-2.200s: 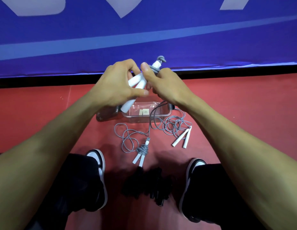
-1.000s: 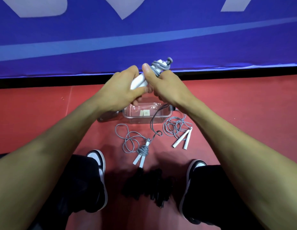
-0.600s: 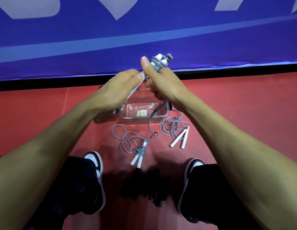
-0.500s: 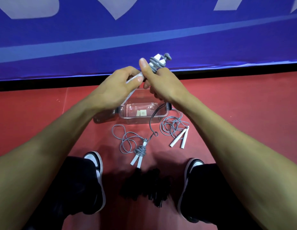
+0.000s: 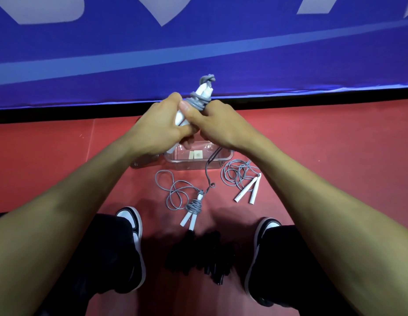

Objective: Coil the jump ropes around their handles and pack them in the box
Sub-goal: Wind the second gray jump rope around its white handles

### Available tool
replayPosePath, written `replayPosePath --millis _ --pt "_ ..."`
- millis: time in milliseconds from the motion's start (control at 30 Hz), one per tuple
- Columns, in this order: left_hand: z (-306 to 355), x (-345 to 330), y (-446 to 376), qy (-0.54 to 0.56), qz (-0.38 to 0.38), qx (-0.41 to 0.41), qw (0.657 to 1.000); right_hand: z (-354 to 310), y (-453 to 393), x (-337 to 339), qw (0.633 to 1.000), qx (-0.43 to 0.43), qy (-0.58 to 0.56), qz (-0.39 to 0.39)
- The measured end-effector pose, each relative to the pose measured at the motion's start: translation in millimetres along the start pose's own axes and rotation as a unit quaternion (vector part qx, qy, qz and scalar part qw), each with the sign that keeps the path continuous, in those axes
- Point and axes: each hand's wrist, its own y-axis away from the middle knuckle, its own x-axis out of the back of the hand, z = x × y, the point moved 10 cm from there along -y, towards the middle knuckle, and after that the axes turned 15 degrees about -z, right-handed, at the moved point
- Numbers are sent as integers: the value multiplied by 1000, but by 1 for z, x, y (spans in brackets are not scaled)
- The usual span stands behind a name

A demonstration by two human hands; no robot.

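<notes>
A: Logging this one quick. What's held?

B: From my feed, the left hand (image 5: 157,131) grips the pair of white plastic jump-rope handles (image 5: 204,93), fingers curled round their lower half. The handles' long axis runs up and away from me, tips tilted slightly right, poking out above both hands.

A: Right hand?

B: The right hand (image 5: 217,126) is pressed against the left, pinching the grey cord (image 5: 198,103) onto the handles with thumb on top. Several turns are already wound just above the fingers, plus a knot-like bunch at the very tip.

A: How much cord is left?

B: One slack tail (image 5: 208,172) drops from under the right hand, over the clear plastic box (image 5: 198,164), ending in a small curl on the red floor (image 5: 335,156). I judge only a few more wraps remain.

A: Key relation?

B: The tail hangs on the right hand's side, below the grip, so that hand is the nearer one to feed it up round the axis while the left holds steady. The box sits directly beneath the hands, close for the drop.

A: Others?

B: A half-coiled grey rope with white handles (image 5: 193,206) lies in front of the box, and a loose one (image 5: 241,179) to its right. Neither is in the box; it looks empty of ropes.
</notes>
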Motion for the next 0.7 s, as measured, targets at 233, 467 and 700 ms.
replayPosePath --millis 233,467,700 --pt "0 -15 -6 200 -46 -25 978 7 6 16 997 -36 -60 36" --pt "7 -9 -5 168 -50 -55 983 15 7 21 997 -49 -46 41" --pt "-14 23 3 70 63 21 995 3 1 13 999 9 -27 23"
